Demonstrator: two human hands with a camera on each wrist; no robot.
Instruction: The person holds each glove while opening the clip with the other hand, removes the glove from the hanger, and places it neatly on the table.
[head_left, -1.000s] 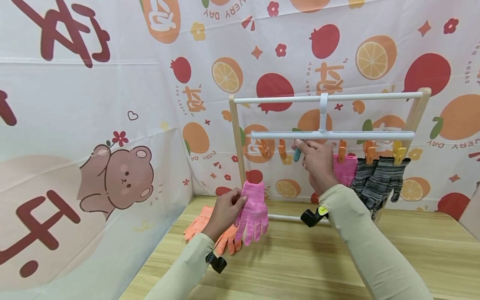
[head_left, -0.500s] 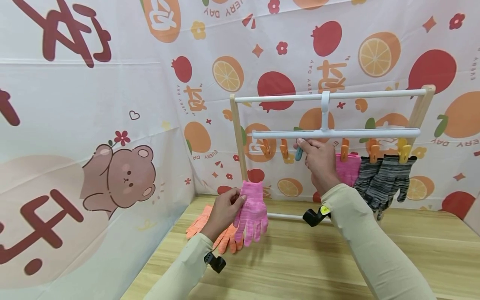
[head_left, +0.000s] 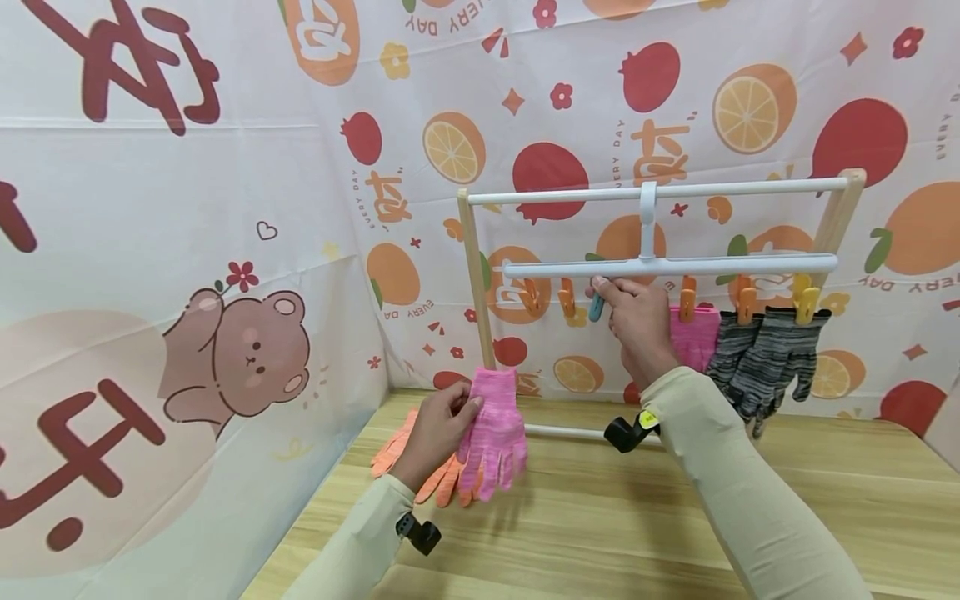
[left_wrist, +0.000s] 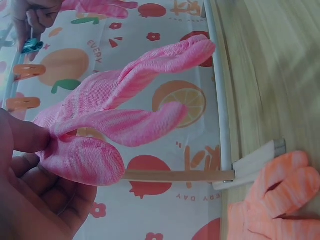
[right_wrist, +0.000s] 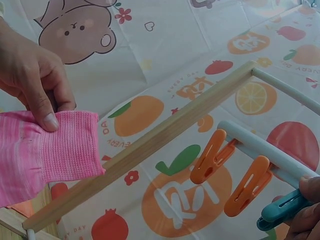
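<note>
Pinching the pink glove (head_left: 495, 433), left fingers (head_left: 453, 393) lower than before; right fingers (head_left: 613, 292) gripping teal clip (head_left: 596, 308)

Head view: bright, diffuse light; soft shadows lie on the pale wood-grain table (head_left: 585, 533), one near the pink knitted glove (head_left: 497, 437). Wrist views: dimmer, cooler; white fruit-printed cloth backdrop (left_wrist: 117, 52) looks grey.
</note>
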